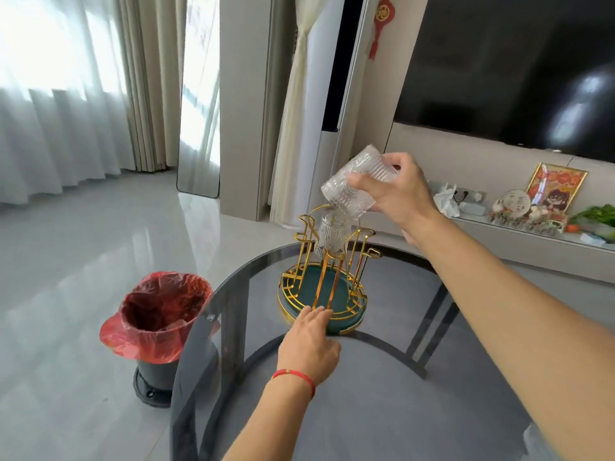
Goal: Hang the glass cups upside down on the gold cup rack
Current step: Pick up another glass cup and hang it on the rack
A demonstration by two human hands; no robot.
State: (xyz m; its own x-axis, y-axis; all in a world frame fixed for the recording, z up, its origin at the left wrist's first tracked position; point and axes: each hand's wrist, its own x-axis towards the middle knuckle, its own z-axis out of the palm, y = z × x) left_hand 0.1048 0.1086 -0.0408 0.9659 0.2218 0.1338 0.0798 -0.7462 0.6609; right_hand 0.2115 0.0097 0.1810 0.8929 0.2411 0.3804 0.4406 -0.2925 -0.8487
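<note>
While the right hand [397, 191] grips a ribbed glass cup [357, 181] in the air, thumb across its near side and fingers wrapped around the far side, the cup is tilted with its mouth turned down and to the left, just above the gold cup rack [327, 274]. 1 other glass cup [332, 234] already hangs upside down on a prong at the back of the rack; the remaining gold prongs that I can see are bare. The rack stands in a round dark green tray [346, 322] with a gold wire rim, set on a round smoked-glass table [382, 377]. The left hand [309, 341], a red string bracelet [294, 375] at its wrist, lies flat with fingers straight and pressed together, fingertips touching the tray's near edge. On the floor beside the table, a dark waste bin [156, 327] is lined with a red plastic bag; what is inside is too dim to make out. Writing on the red wall ornament [381, 24] and on the round plaque [514, 202] on the low shelf is too small to read.
</note>
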